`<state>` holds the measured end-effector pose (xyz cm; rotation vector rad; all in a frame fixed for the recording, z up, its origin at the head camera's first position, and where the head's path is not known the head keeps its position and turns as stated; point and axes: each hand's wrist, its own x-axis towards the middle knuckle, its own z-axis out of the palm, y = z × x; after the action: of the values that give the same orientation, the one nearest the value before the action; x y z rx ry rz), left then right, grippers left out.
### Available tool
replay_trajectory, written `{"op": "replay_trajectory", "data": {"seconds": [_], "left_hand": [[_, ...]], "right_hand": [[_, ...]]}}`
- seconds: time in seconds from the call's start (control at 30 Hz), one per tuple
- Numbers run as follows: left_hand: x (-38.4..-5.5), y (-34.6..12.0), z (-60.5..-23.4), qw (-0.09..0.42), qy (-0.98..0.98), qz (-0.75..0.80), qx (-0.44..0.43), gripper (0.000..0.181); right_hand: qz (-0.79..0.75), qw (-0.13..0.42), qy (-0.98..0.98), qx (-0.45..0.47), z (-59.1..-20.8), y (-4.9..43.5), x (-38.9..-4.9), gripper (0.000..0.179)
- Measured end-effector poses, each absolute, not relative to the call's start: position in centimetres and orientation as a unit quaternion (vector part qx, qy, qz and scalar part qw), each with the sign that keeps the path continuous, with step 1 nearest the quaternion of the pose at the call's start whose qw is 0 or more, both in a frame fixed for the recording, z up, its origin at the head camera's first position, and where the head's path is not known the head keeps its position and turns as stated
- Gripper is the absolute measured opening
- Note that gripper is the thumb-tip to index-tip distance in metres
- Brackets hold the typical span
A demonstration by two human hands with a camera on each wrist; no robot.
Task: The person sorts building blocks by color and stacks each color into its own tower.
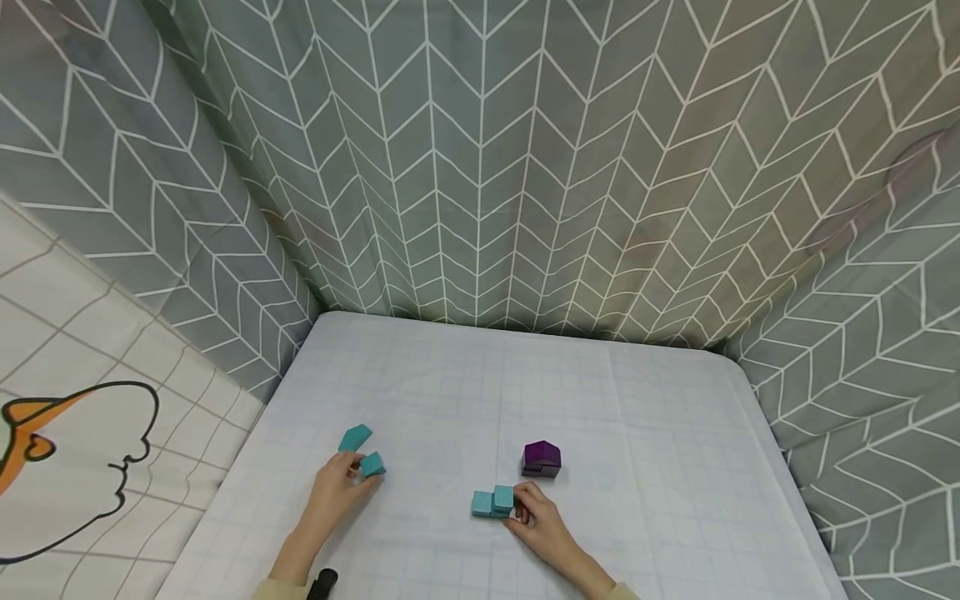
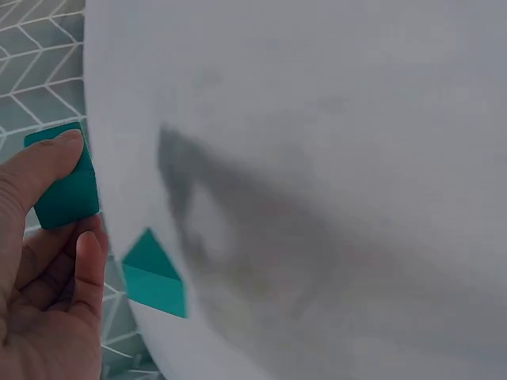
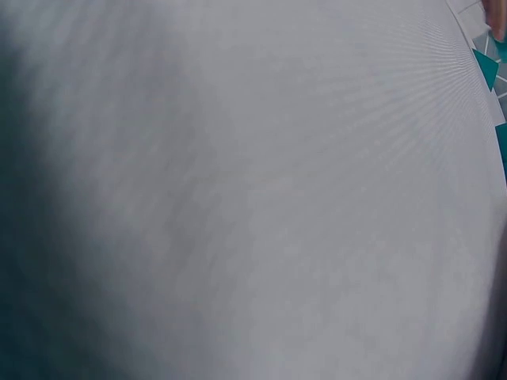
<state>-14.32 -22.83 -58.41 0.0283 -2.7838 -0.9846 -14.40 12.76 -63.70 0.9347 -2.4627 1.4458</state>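
Observation:
My left hand pinches a teal block between thumb and fingers; in the left wrist view the thumb lies across the block. Just beyond that hand a teal wedge-shaped block rests on the table, and its pointed top shows in the left wrist view. Toward the middle, my right hand grips the right side of a stepped teal piece, whose right end stands higher. The right wrist view catches the teal wedge at its right edge, and the right hand's grip is out of that view.
A purple block shape with a peaked top stands just behind my right hand. The white cloth-covered table ends at patterned grey curtains at the back and right. A black object lies by the left forearm.

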Motion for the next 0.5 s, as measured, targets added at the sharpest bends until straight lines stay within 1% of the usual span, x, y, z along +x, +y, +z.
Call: {"op": "replay_trajectory", "data": {"seconds": [0.1,0.3,0.5], "left_hand": [[-15.8,-22.1,-57.2,0.121,-0.934,-0.336,-0.021,0.036],[-19.0,-20.9,-54.0,0.150,-0.925,-0.342,-0.067,0.034],[-21.0,-19.4,-50.4,0.202,-0.911,-0.340,-0.120,0.032]], "right_hand": [[0.482,0.065,-0.819,0.306,-63.7,12.8,-14.4,0.032],[0.482,0.060,-0.820,0.302,-63.8,12.7,-14.4,0.033],[0.480,0.070,-0.816,0.315,-63.7,12.7,-14.4,0.033]]}}
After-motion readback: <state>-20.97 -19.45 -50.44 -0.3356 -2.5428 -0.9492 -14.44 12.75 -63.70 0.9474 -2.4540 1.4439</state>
